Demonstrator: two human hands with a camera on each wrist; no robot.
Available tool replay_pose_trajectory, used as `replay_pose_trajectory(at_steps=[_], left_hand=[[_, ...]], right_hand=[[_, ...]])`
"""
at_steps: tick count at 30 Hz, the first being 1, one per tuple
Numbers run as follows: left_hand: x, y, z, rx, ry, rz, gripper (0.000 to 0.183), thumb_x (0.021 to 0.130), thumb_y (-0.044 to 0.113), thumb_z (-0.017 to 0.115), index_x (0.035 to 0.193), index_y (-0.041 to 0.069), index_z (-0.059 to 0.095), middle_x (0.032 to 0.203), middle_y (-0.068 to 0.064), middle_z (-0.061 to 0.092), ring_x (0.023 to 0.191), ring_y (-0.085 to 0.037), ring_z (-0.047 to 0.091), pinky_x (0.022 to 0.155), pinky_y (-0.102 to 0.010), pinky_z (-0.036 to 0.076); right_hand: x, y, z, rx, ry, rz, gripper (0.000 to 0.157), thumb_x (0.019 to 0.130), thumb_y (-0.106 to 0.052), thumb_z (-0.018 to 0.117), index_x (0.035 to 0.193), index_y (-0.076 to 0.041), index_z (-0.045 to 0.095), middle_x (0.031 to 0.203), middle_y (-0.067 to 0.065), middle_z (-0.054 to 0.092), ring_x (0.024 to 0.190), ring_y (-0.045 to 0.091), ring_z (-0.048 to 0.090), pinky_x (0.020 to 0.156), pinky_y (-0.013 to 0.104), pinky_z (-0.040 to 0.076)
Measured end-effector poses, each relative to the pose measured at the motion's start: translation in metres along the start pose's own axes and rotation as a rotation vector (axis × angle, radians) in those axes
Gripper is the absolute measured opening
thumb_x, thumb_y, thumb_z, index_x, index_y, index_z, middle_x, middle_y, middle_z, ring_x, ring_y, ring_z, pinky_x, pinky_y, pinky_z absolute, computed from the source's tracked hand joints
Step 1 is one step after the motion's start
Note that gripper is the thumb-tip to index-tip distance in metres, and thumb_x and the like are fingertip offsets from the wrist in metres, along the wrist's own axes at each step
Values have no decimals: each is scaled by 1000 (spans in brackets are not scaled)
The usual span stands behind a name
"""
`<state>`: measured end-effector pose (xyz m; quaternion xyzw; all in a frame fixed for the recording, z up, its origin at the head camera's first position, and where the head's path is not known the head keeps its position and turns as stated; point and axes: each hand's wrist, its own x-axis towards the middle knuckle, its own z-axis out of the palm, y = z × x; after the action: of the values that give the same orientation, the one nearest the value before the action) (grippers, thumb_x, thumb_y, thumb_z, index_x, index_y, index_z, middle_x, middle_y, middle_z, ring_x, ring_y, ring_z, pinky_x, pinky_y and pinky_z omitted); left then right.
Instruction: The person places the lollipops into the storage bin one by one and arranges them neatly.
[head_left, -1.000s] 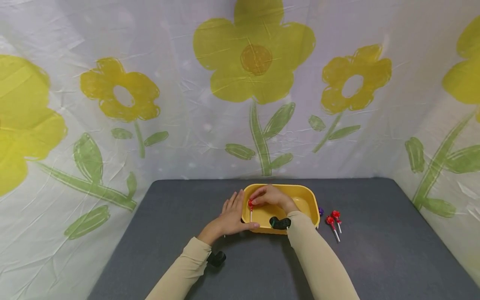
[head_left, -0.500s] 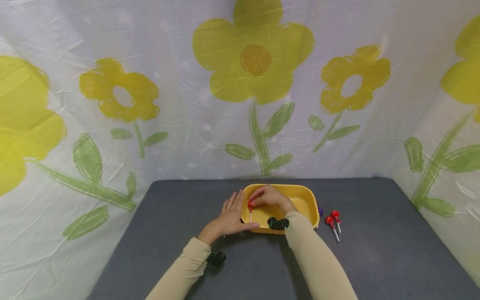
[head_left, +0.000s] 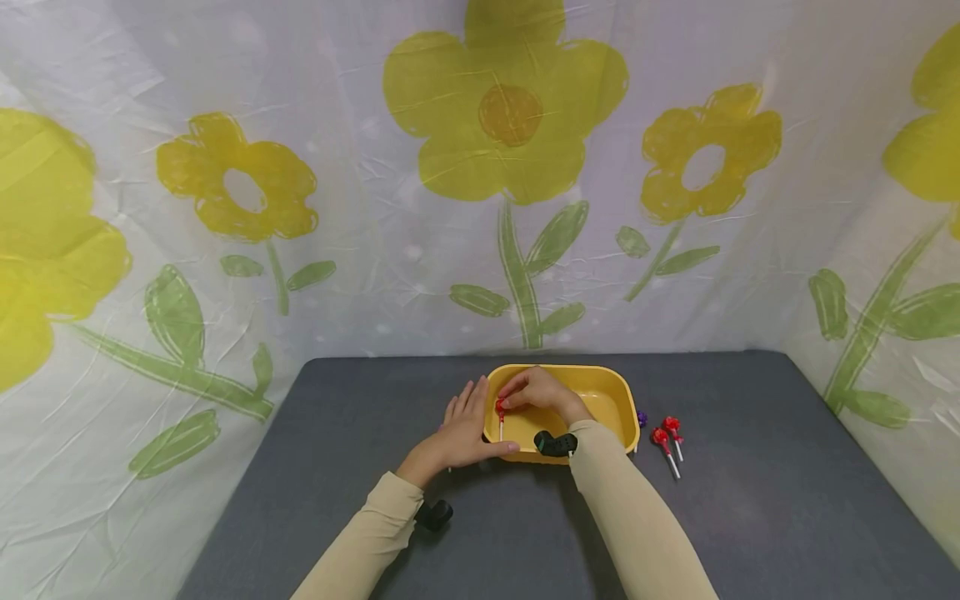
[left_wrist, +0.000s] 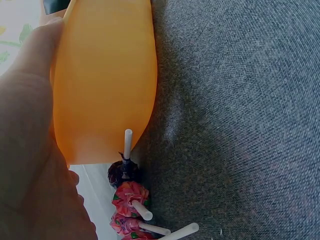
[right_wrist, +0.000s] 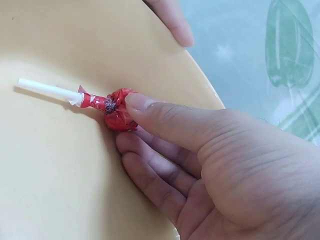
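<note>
Right-wrist view shows a red-wrapped lollipop (right_wrist: 120, 116) inside the yellow tray (head_left: 611, 402), near its left end, its head pinched between the thumb and fingers of the right hand (right_wrist: 220, 160); the white stick points towards the person. Compared with half a second ago, the grasp and the lollipop's place are unchanged; only the head camera's framing has shifted slightly. The left hand (head_left: 459, 435) lies with fingers extended along the tray's left end, thumb at the front rim.

Left-wrist view reveals what that hand mostly hides from the head camera: four lollipops past the tray's left end, one dark purple lollipop (left_wrist: 120, 173) and three pinkish-red lollipops (left_wrist: 129, 195), the lowest cut by the frame edge. Head view alone shows three others right of the tray on the dark grey table (head_left: 750, 508): one purple lollipop (head_left: 642, 419) and two red lollipops (head_left: 661, 437). Eight are visible altogether. Behind stands a yellow-flowered sheet (head_left: 360, 208).
</note>
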<state>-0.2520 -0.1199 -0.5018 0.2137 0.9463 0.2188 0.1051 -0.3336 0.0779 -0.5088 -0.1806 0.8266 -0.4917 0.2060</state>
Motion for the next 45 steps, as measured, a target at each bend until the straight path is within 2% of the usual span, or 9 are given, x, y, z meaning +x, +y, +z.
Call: replay_pose_trajectory(at_steps=[13,20,24,31,34,39,45], left_hand=[[1,2,-2,4,-4,-9,127,78,84,52,159,10,-12,169,-9,-8,157,-31,-6,125,-59,3],[-1,3,-4,0,1,6,125,80,80,55,159,7,-8,169,-13,-5,156,-36,-2,124,-61,6],[-1,2,-3,5,2,-1,125,80,80,54,159,7,-9,169,-12,-6,156,-36,-3,124,-61,5],[-2,2,-4,-7,1,-2,125,80,81,54,159,7,-8,169,-14,-4,156,-37,-2,124,-61,5],[-2,2,-3,0,2,-6,126,80,80,55,159,6,-8,169,-14,-4,156,-36,-1,124,-61,6],[-2,1,-2,-9,-1,-15,126,79,79,57,159,6,-8,169,-14,-4,156,-36,-2,124,-61,6],[-1,2,-3,-11,-6,-8,126,79,79,57,159,6,-9,169,-14,-4,156,-36,-3,124,-61,5]], right_hand=[[-4,-4,-2,21,-2,-6,22,90,-8,70,110,2,73,105,18,76,91,22,75,86,33,60],[-5,-5,-6,20,-41,8,24,91,-8,70,112,2,72,105,17,76,91,22,74,87,33,60],[-7,-7,-11,-16,-52,20,25,89,-10,72,112,0,73,105,14,77,89,18,74,86,31,59],[-16,-13,-25,-106,-60,0,30,91,-15,71,117,0,71,108,15,76,91,26,72,83,31,59],[-20,-16,-32,-133,-71,-18,33,91,-16,71,120,-1,70,111,14,75,92,24,73,84,32,59],[-27,-21,-46,-140,-106,-20,36,91,-18,71,124,-3,69,117,12,74,97,18,73,89,34,59],[-39,-27,-63,-128,-121,-44,41,92,-17,70,128,2,65,123,19,70,106,22,71,92,37,58]])
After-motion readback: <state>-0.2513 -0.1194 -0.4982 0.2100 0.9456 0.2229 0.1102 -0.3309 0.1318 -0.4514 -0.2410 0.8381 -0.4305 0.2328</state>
